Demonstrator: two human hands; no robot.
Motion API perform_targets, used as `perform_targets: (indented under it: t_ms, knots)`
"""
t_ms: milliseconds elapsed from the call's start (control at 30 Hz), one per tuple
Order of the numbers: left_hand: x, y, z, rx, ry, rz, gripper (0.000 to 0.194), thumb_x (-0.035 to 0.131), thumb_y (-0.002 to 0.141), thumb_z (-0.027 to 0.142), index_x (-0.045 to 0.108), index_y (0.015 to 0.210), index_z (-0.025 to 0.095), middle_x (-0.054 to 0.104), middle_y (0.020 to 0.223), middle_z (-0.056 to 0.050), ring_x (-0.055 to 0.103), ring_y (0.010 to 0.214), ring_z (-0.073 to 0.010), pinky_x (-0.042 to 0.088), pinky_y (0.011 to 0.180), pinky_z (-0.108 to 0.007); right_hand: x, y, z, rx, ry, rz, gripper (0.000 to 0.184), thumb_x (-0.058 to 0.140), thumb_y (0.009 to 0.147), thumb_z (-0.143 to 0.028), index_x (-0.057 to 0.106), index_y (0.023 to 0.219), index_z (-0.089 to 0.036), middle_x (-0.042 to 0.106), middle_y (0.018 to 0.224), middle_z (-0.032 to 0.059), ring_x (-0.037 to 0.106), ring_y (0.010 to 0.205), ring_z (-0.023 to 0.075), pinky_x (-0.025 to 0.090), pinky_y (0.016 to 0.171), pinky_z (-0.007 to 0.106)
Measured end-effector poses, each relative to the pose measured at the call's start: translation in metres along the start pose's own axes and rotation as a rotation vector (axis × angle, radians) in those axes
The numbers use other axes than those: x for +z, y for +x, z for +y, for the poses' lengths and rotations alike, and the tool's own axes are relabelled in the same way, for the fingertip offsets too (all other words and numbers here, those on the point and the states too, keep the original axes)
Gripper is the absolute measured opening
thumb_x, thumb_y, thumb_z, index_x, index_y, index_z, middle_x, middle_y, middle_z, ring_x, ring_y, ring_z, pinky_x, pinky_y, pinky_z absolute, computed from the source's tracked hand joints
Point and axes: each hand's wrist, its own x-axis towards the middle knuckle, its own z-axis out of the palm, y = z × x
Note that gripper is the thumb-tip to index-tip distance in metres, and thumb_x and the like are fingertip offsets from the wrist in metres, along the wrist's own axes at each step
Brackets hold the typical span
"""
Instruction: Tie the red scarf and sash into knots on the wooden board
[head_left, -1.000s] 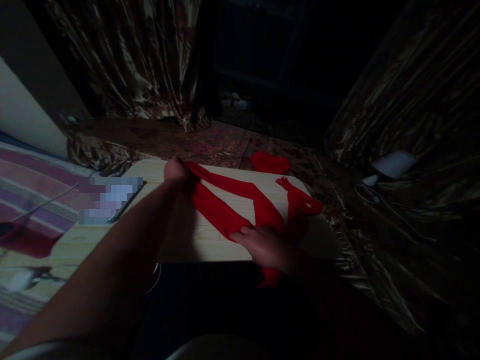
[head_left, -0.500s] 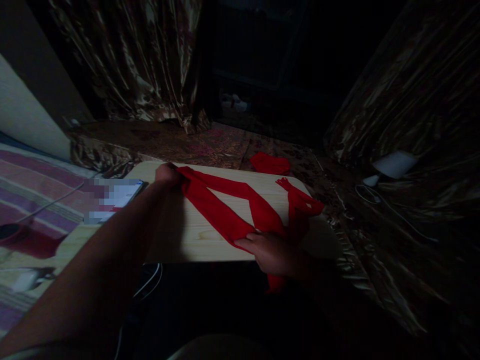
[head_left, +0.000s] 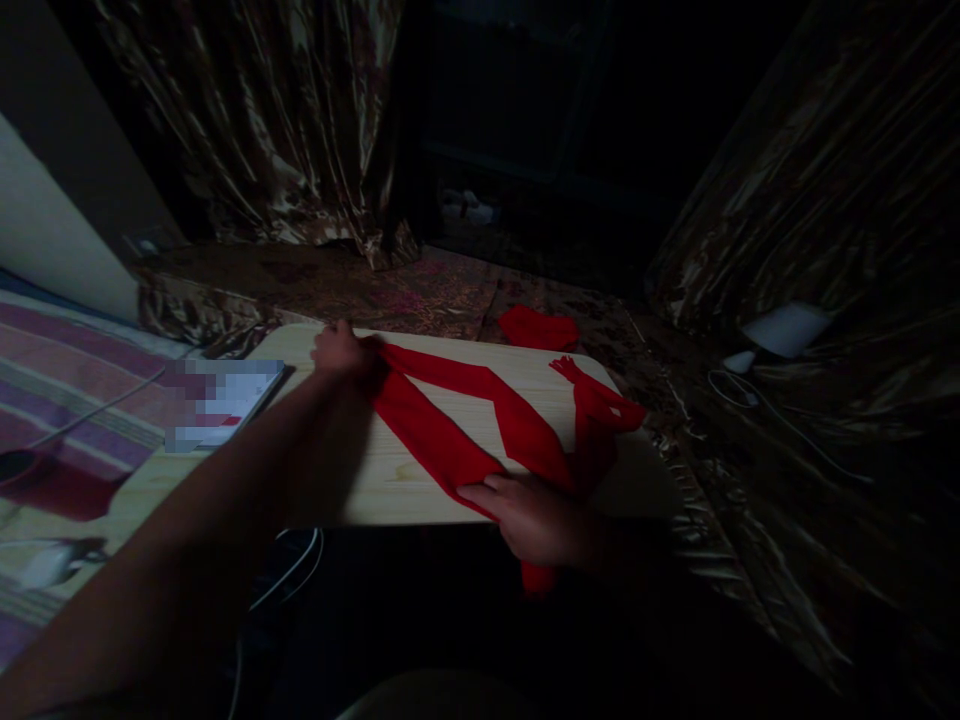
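A long red scarf [head_left: 431, 430] with a fringed end lies in bends over a pale wooden table [head_left: 420, 495]. At the table's far left part, my left hand [head_left: 341, 350] is closed on the scarf where it folds back; some of its fingers are lifted or bent, and the grip itself is partly hidden. My right hand [head_left: 536, 515] pinches the near stretch of the scarf by the front edge, thumb and fingers closed on the cloth. Between the hands two bands of the scarf run apart. One end hangs below the front edge under my right hand.
Beyond the far edge lies another red cloth piece [head_left: 538, 326]. A tablet-like device [head_left: 240, 400], partly blurred out, rests at the table's left. A red container [head_left: 60, 485] stands on the striped bedding [head_left: 67, 350]. A white lamp [head_left: 787, 330] and cord are at right; curtains [head_left: 300, 150] hang behind.
My left hand has moved slightly left with the scarf's fold, and its fingers have shifted. The right hand stays near the front edge, moving only a little. The hanging end reaches slightly lower.
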Motion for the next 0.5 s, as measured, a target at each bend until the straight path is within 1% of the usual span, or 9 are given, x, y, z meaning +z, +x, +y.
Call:
perform_targets:
  t_ms: [67, 100, 133, 200, 233, 300, 400, 467, 500]
  knots:
    - [-0.003, -0.023, 0.018, 0.259, 0.086, 0.023, 0.076, 0.072, 0.071, 0.031, 0.051, 0.143, 0.016, 0.049, 0.148, -0.025, 0.044, 0.137, -0.0462, 0.039, 0.109, -0.062, 0.000, 0.000, -0.001, 0.005, 0.036, 0.019, 0.082, 0.060, 0.078, -0.005, 0.042, 0.153, -0.031, 0.065, 0.126, 0.0056, 0.065, 0.104, 0.0208, 0.048, 0.085, 0.028]
    - [-0.004, -0.039, 0.028, 0.391, 0.081, 0.004, 0.076, 0.071, 0.070, 0.029, 0.052, 0.143, 0.017, 0.047, 0.151, -0.023, 0.043, 0.139, -0.0445, 0.037, 0.113, -0.059, -0.001, 0.000, -0.002, 0.008, 0.053, 0.027, 0.081, 0.059, 0.079, -0.005, 0.042, 0.153, -0.031, 0.065, 0.127, 0.0057, 0.064, 0.107, 0.0206, 0.047, 0.087, 0.028]
    - [-0.005, -0.055, 0.038, 0.517, 0.037, -0.053, 0.073, 0.069, 0.072, 0.027, 0.054, 0.143, 0.017, 0.050, 0.150, -0.020, 0.046, 0.138, -0.0406, 0.039, 0.113, -0.053, -0.001, 0.001, -0.003, 0.011, 0.072, 0.039, 0.078, 0.059, 0.080, -0.006, 0.043, 0.153, -0.031, 0.065, 0.128, 0.0059, 0.063, 0.109, 0.0204, 0.047, 0.090, 0.028]
    - [-0.004, -0.090, 0.055, 0.748, -0.088, -0.280, 0.059, 0.060, 0.080, 0.025, 0.060, 0.138, 0.018, 0.061, 0.140, -0.015, 0.057, 0.129, -0.0314, 0.046, 0.109, -0.041, -0.002, 0.004, -0.006, 0.010, 0.114, 0.077, 0.071, 0.058, 0.084, -0.008, 0.047, 0.151, -0.031, 0.065, 0.130, 0.0064, 0.062, 0.112, 0.0204, 0.046, 0.095, 0.029]
    - [-0.002, -0.106, 0.060, 0.852, -0.137, -0.368, 0.053, 0.056, 0.084, 0.026, 0.062, 0.137, 0.021, 0.064, 0.137, -0.012, 0.059, 0.127, -0.0283, 0.046, 0.109, -0.038, -0.003, 0.006, -0.006, 0.006, 0.141, 0.100, 0.067, 0.059, 0.086, -0.011, 0.049, 0.150, -0.030, 0.065, 0.130, 0.0065, 0.062, 0.114, 0.0206, 0.046, 0.096, 0.030]
    - [0.005, -0.132, 0.067, 1.035, -0.159, -0.446, 0.049, 0.051, 0.092, 0.031, 0.062, 0.138, 0.023, 0.063, 0.140, -0.011, 0.056, 0.132, -0.0269, 0.043, 0.113, -0.040, -0.003, 0.010, -0.003, -0.012, 0.215, 0.123, 0.058, 0.064, 0.089, -0.020, 0.055, 0.145, -0.028, 0.067, 0.128, 0.0063, 0.062, 0.113, 0.0207, 0.046, 0.096, 0.030]
    - [0.018, -0.152, 0.070, 1.080, -0.098, -0.456, 0.049, 0.044, 0.098, 0.039, 0.061, 0.140, 0.020, 0.061, 0.143, -0.014, 0.054, 0.135, -0.0275, 0.043, 0.113, -0.043, -0.005, 0.016, 0.012, 0.035, 0.317, 0.183, 0.045, 0.070, 0.089, -0.033, 0.064, 0.133, -0.023, 0.072, 0.112, 0.0047, 0.065, 0.099, 0.0181, 0.048, 0.089, 0.028]
    - [0.024, -0.153, 0.072, 1.066, -0.056, -0.434, 0.051, 0.041, 0.100, 0.040, 0.060, 0.140, 0.016, 0.062, 0.141, -0.017, 0.054, 0.136, -0.0281, 0.043, 0.113, -0.043, -0.007, 0.018, 0.025, 0.160, 0.290, 0.318, 0.035, 0.066, 0.092, -0.033, 0.068, 0.125, -0.021, 0.072, 0.106, 0.0051, 0.066, 0.095, 0.0174, 0.048, 0.089, 0.028]
    - [0.025, -0.152, 0.074, 1.067, -0.040, -0.419, 0.051, 0.041, 0.100, 0.040, 0.061, 0.139, 0.015, 0.062, 0.139, -0.018, 0.054, 0.135, -0.0284, 0.044, 0.112, -0.043, -0.008, 0.018, 0.033, 0.238, 0.241, 0.398, 0.031, 0.063, 0.093, -0.032, 0.069, 0.122, -0.020, 0.071, 0.108, 0.0063, 0.065, 0.099, 0.0183, 0.048, 0.092, 0.029]
